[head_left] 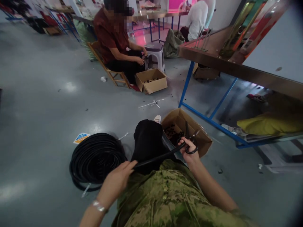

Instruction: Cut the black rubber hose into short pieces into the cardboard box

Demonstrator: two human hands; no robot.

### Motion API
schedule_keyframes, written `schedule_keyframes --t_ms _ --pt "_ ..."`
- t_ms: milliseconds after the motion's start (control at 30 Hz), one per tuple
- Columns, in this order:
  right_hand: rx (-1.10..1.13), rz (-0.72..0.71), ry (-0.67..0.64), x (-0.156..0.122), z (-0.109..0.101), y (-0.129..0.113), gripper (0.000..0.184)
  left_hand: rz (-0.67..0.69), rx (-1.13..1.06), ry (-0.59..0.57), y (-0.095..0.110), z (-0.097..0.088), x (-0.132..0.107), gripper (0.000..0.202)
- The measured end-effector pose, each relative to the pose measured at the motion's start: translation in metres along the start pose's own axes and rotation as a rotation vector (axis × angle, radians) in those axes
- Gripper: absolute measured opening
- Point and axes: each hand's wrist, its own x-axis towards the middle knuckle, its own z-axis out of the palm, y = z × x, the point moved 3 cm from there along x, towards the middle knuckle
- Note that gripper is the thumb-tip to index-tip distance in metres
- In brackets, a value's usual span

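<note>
A black hose [156, 158] stretches across my lap. My left hand [120, 176] is closed around its left part, with the fingers curled over it. My right hand [188, 149] grips black-handled scissors [192, 150] and is at the hose's other end, above an open cardboard box [201, 143]. The scissor blades point up and away, apart from each other. Small dark pieces [170, 130] lie inside the box. To my left, a large coil of black hose [98, 157] rests on the floor.
A blue-legged table [213, 66] stands at the right, with a yellow cloth [270, 124] beneath it. Ahead, a seated person [111, 41] works beside another cardboard box [155, 86] and a stool [156, 53]. White string [153, 103] lies on the floor.
</note>
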Motion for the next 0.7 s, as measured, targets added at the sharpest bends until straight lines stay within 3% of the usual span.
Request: schedule_keyframes --t_ms 100,167,233,300,367,467,533,600,700 --pt "0.092 0.052 0.085 0.009 -0.012 0.001 0.025 -0.209 0.123 0.009 -0.064 -0.001 -0.034 0.04" --pt "0.082 0.05 0.134 0.007 -0.017 0.011 0.03 -0.356 0.185 -0.023 -0.093 0.008 -0.049 0.041" --pt "0.005 0.05 0.142 -0.001 -0.017 0.025 0.035 -0.441 0.168 -0.107 -0.105 0.023 -0.052 0.041" --pt "-0.109 0.062 0.079 -0.009 -0.014 0.038 0.039 -0.409 0.105 -0.164 -0.099 0.034 -0.043 0.045" --pt "-0.211 0.045 0.016 -0.017 -0.011 0.045 0.041 -0.322 0.055 -0.151 -0.078 0.032 -0.027 0.06" --pt "-0.369 -0.093 0.0 -0.021 -0.011 0.043 0.037 -0.232 0.071 -0.056 -0.03 0.007 0.002 0.074" --pt "-0.509 -0.189 0.02 -0.021 -0.012 0.041 0.032 -0.053 0.014 0.004 0.014 -0.013 0.019 0.075" --pt "-0.638 -0.245 0.042 -0.021 -0.015 0.04 0.029 0.189 -0.115 -0.018 0.064 -0.024 0.034 0.074" --pt "-0.724 -0.3 0.06 -0.018 -0.016 0.039 0.029 0.306 -0.257 -0.037 0.124 -0.017 0.061 0.066"
